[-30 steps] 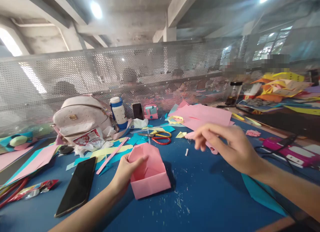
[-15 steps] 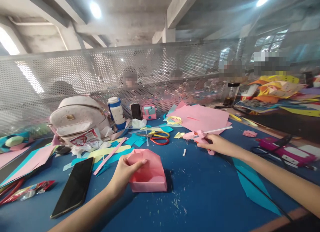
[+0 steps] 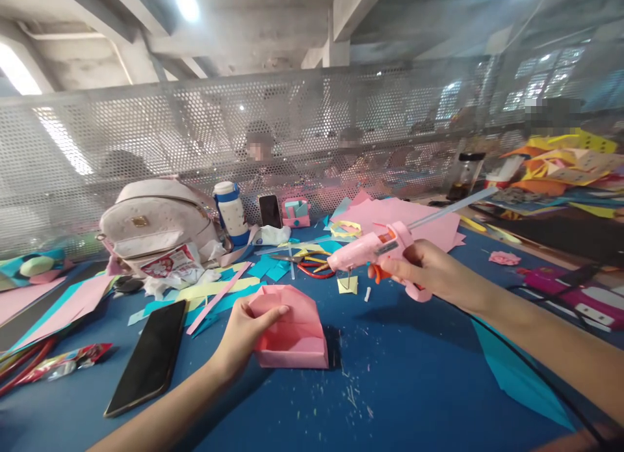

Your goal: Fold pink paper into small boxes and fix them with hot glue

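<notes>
My left hand (image 3: pixel 251 325) pinches the back wall of a small folded pink paper box (image 3: pixel 295 348), which rests on the blue tabletop with its open side up. A pink hot glue gun (image 3: pixel 363 250) is in my right hand (image 3: pixel 424 270), raised over the table with its nozzle pointing left. A clear glue stick (image 3: pixel 453 208) sticks out of the gun's back, and a black cord trails off to the lower right. Under the nozzle lies a small yellow paper square (image 3: pixel 348 285), with a short white stub (image 3: pixel 367 294) beside it. Scissors (image 3: pixel 312 270) lie partly hidden behind the gun's tip.
To the left are a black phone (image 3: pixel 149 361), a pale backpack (image 3: pixel 156 211) and paper strips. A bottle (image 3: pixel 231 211) stands at the back near a perforated metal screen (image 3: pixel 185 140). Pink sheets (image 3: pixel 390 214) lie behind the gun; a magenta device (image 3: pixel 570 296) is at right.
My right hand has lifted the glue gun off the table and brought it nearer, its nozzle shifting left. My left hand still holds the pink box in place. The view has turned slightly.
</notes>
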A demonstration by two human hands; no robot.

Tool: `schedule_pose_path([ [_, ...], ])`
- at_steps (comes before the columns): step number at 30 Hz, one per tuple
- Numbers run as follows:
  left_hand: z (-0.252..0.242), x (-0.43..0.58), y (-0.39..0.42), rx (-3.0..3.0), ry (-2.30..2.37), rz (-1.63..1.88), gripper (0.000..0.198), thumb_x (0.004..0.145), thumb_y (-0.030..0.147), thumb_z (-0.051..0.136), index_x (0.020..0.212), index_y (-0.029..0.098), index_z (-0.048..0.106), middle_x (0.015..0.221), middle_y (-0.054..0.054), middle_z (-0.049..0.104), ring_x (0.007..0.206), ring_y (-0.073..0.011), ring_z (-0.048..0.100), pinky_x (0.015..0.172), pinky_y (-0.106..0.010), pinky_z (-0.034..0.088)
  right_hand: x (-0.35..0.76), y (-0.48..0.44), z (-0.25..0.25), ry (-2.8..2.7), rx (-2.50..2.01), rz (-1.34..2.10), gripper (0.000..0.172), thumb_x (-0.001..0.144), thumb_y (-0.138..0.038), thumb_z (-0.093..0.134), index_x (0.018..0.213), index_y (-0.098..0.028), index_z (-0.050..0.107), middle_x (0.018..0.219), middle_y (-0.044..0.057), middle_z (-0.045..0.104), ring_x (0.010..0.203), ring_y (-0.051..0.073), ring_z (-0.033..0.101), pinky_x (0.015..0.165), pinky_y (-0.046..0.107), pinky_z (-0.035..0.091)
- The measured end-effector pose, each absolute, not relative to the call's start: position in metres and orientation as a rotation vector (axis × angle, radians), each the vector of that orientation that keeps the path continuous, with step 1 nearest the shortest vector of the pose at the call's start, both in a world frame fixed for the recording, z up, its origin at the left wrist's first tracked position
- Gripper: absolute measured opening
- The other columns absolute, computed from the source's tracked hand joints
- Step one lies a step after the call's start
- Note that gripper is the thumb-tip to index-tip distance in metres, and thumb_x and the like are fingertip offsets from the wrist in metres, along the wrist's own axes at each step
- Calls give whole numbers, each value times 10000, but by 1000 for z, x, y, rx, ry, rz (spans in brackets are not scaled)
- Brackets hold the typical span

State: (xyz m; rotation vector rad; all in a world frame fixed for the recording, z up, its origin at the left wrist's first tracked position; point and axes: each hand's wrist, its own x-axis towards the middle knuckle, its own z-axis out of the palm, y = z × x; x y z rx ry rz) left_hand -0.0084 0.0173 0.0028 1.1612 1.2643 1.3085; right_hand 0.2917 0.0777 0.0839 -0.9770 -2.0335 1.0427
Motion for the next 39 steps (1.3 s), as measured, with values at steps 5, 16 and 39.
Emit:
schedule_pose_path([
  [5,6,-7,15,1152,1261,1327,364,615,402,833,571,118,609,514,23,575,459,-70,482,451,-159,377,286,68,84,-2030,-921,1119,471,826,-596,582,635,-165,560,528,-35,391,424,67,367,349,199,305],
  [16,4,-8,17,1130,1271,1335,356,615,402,837,602,110,634,546,13,591,490,-73,496,463,-155,391,281,65,91,-2036,-876,1137,443,850,-555,579,643,-164,582,532,-27,433,436,66,375,357,190,306],
  [39,8,-7,14,1163,1241,1307,319,620,402,831,620,107,710,563,-18,659,489,-98,558,472,-167,431,258,61,74,-2114,-937,1093,414,881,-525,552,787,-138,665,577,-23,467,452,63,404,380,173,315],
])
